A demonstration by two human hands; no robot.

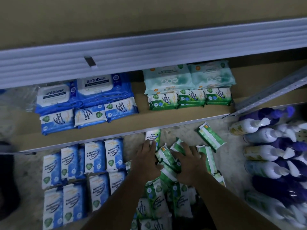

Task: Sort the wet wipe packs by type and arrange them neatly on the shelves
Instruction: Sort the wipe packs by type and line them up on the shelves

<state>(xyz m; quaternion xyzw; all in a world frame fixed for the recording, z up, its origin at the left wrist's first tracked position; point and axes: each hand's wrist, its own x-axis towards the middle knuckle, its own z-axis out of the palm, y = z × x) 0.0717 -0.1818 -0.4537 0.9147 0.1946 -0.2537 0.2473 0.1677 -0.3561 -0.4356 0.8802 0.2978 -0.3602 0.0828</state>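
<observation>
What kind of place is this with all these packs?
Probably a shop or stockroom: metal shelves hold many matching blue wipe packs and green wipe packs, and rows of spray bottles sit beside them.

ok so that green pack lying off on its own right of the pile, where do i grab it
Pinch the lone green pack across its narrow middle from above, thumb on one long edge, fingers on the other. It lies flat and slanted, apart from the pile, so both long edges look free. The right hand looks nearest.
</observation>
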